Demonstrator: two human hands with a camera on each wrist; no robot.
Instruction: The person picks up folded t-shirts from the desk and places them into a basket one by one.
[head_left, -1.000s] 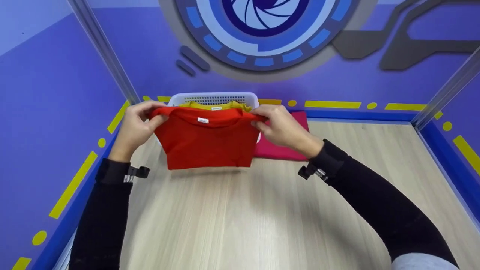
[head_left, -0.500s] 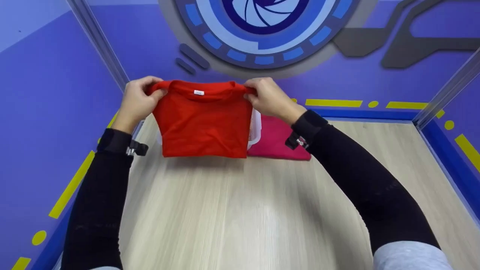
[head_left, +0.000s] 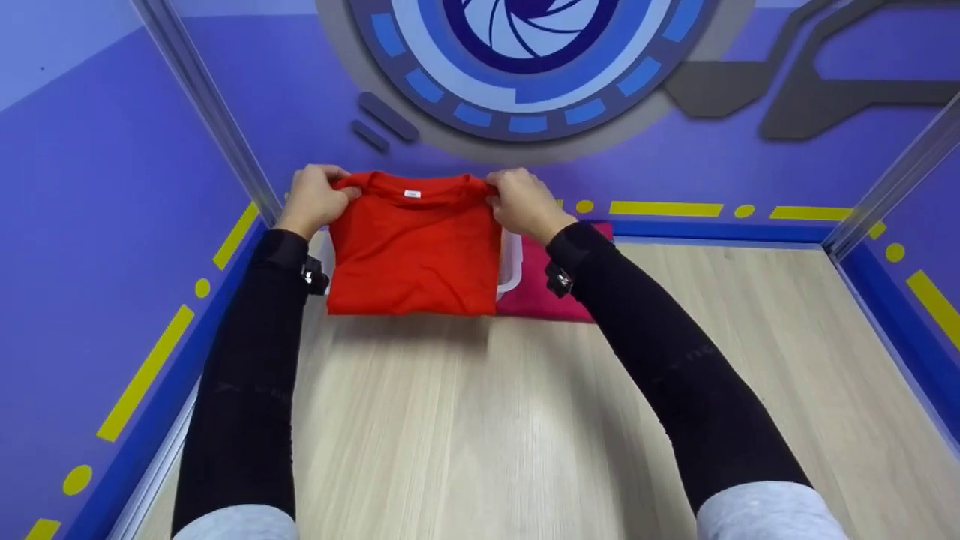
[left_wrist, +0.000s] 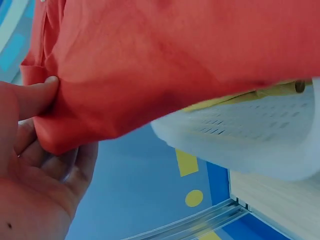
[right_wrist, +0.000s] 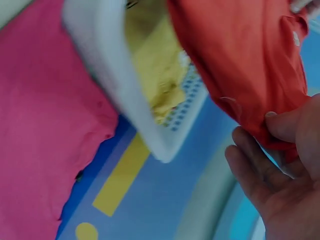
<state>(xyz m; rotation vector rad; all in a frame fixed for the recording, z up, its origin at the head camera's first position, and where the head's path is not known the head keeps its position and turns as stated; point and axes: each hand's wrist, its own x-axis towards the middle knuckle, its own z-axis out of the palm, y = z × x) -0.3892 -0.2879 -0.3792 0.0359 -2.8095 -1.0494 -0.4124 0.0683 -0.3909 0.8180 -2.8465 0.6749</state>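
Observation:
A folded red T-shirt [head_left: 416, 251] with a white neck label hangs in front of and above a white plastic basket [head_left: 512, 262]. My left hand [head_left: 313, 199] pinches its left shoulder, thumb on the near side. At the opposite shoulder, my right hand [head_left: 527, 204] pinches the cloth between thumb and fingers. Both wrist views show the shirt's lower part over the basket's opening. Inside the basket lies a yellow garment [right_wrist: 159, 65], which the red shirt hides from the head view.
A folded pink-red garment [head_left: 544, 277] lies on the wooden tabletop [head_left: 517, 420], just right of the basket. Purple-blue walls with yellow markings stand behind and at both sides. The left wall's metal corner post [head_left: 206, 105] rises near the left hand.
Both hands have lifted the red T-shirt up and away from the viewer, so it covers the basket's front. Lately the left hand has shifted right, nearer the right hand, and the cloth sags more.

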